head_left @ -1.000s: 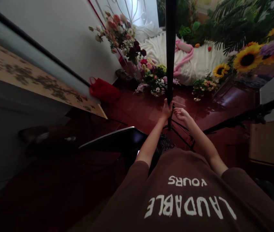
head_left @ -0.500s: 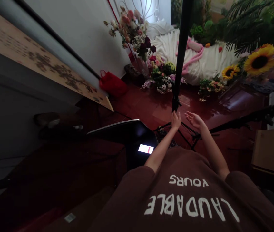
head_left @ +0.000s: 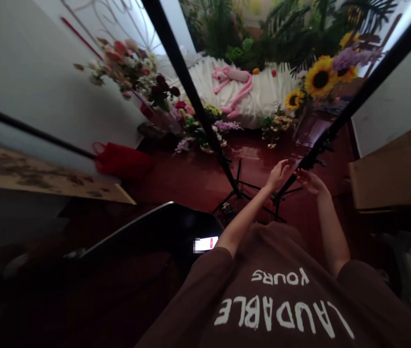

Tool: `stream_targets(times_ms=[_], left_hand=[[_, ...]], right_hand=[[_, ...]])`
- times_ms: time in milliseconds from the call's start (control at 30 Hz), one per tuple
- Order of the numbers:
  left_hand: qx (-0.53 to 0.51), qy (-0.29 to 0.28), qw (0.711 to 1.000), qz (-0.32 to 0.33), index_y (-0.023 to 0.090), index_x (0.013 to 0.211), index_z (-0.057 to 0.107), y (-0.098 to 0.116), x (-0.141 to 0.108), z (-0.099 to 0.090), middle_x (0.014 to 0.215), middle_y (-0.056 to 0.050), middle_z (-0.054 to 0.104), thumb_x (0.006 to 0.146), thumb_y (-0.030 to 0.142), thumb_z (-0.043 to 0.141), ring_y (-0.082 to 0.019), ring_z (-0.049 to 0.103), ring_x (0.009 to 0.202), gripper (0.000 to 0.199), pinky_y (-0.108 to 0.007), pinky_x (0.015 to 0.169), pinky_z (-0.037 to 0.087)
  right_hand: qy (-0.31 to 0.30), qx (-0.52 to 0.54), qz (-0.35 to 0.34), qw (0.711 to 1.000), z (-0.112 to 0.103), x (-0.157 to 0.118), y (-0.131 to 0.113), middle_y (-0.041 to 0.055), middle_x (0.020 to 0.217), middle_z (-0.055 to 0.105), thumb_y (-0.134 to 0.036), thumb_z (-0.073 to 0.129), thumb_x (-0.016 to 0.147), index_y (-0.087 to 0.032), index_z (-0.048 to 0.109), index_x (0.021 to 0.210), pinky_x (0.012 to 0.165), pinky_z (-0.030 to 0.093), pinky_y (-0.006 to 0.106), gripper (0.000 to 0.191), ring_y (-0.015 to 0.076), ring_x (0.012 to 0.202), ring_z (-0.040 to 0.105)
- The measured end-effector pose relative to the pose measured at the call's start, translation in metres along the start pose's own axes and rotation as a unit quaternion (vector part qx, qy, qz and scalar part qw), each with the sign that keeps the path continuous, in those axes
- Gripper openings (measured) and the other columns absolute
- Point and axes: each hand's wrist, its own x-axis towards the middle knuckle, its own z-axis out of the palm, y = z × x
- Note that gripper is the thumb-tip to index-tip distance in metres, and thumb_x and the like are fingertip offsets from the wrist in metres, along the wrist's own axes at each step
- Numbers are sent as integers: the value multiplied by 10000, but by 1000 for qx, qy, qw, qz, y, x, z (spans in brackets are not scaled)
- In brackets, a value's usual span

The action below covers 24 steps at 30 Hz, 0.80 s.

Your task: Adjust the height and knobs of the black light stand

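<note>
My left hand [head_left: 278, 175] is held out in front of me with its fingers extended and nothing in it. Just to its right, my right hand [head_left: 311, 181] has loosely bent, parted fingers and is empty too. The two hands face each other with a small gap between them. Behind that gap slants a black stand pole [head_left: 330, 130]; whether fingertips touch it I cannot tell. Left of the hands, a second black pole [head_left: 191, 92] rises from tripod legs [head_left: 239, 193]. A lit phone-like screen [head_left: 206, 244] lies on a dark surface by my left forearm.
A white-draped platform [head_left: 205, 87] with a pink plush toy [head_left: 240, 77] is at the back. Around it stand flower bunches [head_left: 133, 63] and sunflowers [head_left: 319, 77]. A red bag [head_left: 118, 159] sits on the left, a cardboard box [head_left: 394, 164] on the right.
The view has swung right, so the surroundings shift left. My left hand no longer overlaps the left pole; both hands now appear before the right pole, still empty.
</note>
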Motion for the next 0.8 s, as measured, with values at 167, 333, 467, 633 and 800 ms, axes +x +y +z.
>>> stream_targets(times_ms=[167,333,467,633,800], left_hand=[[-53,-60,992,93,200,1418,436,40,37,36,1423,-147,570,1009,541,377,-225,550,1344,536,-415,1163,408],[-59,-39,994,85,216,1446,389,56,53,60,1410,-144,555,1024,500,357,-235,533,1353,509,-442,1163,406],[-53,-21,996,75,216,1384,443,53,55,67,1302,-148,610,1025,485,361,-229,597,1251,456,-428,1104,463],[-45,-13,996,69,229,1347,465,50,55,69,1190,-130,650,1018,475,390,-219,644,1139,417,-415,1039,506],[-38,-7,997,67,225,1338,460,50,55,71,1174,-131,653,1020,478,387,-220,656,1112,413,-407,1010,518]], right_hand=[[34,-63,-25,997,-28,-46,-33,89,1171,744,-313,683,869,-230,695,1081,449,429,141,228,131,781,719],[36,-103,-63,992,-43,-58,-59,112,1138,740,-422,642,901,-205,701,1050,408,380,145,271,139,748,704],[22,-96,-82,992,-49,-48,-63,75,1021,736,-368,700,855,-192,659,948,447,394,143,203,111,712,666],[2,-135,-127,983,-58,-39,-61,28,908,708,-437,786,769,-207,603,952,495,415,162,346,109,703,624],[41,-208,-227,951,-59,-37,-61,-12,825,671,-458,879,629,-221,589,894,528,444,194,459,125,702,585]])
